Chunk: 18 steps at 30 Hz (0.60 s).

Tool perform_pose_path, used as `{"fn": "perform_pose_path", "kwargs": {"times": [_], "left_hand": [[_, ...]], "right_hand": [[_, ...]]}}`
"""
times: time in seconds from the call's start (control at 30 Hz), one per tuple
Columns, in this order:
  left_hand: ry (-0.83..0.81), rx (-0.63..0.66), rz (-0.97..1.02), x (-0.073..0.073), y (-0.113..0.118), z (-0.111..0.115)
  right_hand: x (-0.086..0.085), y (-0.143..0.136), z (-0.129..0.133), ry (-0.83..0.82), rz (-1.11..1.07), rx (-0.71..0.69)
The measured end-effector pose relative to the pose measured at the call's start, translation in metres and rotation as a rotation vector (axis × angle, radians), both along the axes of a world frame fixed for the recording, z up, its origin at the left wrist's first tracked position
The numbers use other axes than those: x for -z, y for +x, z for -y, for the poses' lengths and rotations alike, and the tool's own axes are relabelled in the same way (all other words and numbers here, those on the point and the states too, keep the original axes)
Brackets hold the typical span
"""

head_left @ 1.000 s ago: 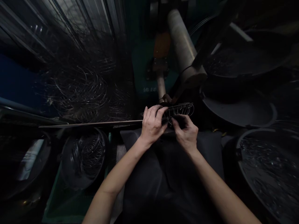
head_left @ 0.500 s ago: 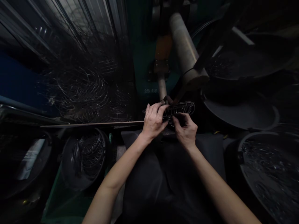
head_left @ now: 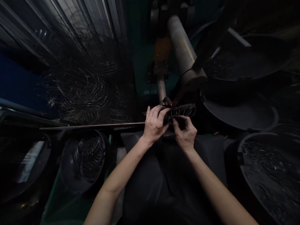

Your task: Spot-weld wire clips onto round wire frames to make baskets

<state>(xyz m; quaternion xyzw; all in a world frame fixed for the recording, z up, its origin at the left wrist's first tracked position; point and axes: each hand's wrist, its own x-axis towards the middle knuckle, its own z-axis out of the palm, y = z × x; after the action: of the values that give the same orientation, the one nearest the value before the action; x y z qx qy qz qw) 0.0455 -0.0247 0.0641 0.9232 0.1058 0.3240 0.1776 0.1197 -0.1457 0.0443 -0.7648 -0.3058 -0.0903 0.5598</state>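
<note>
the left hand (head_left: 154,124) is holding a wire frame (head_left: 184,110), the right hand (head_left: 186,132) pinching its edge at four o'clock.

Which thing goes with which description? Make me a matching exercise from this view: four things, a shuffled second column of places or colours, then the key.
Things:
1. Wire frame
2. Crate
3. Flat panel
4. Large round tub

Descriptions:
A. Orange, near the top of the picture
B. At the lower right, with many small pieces in it
C. At the fingers of the left hand and the right hand
D. Green, at the lower left

Right pairs: 1-C, 2-D, 3-A, 4-B
</note>
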Motion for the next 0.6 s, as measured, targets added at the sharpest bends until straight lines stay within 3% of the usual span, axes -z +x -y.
{"fn": "perform_pose_path", "kwargs": {"times": [0.6], "left_hand": [[0.015,0.032,-0.066,-0.001,0.002,-0.013]], "right_hand": [[0.006,0.002,-0.007,-0.011,-0.047,0.024]]}}
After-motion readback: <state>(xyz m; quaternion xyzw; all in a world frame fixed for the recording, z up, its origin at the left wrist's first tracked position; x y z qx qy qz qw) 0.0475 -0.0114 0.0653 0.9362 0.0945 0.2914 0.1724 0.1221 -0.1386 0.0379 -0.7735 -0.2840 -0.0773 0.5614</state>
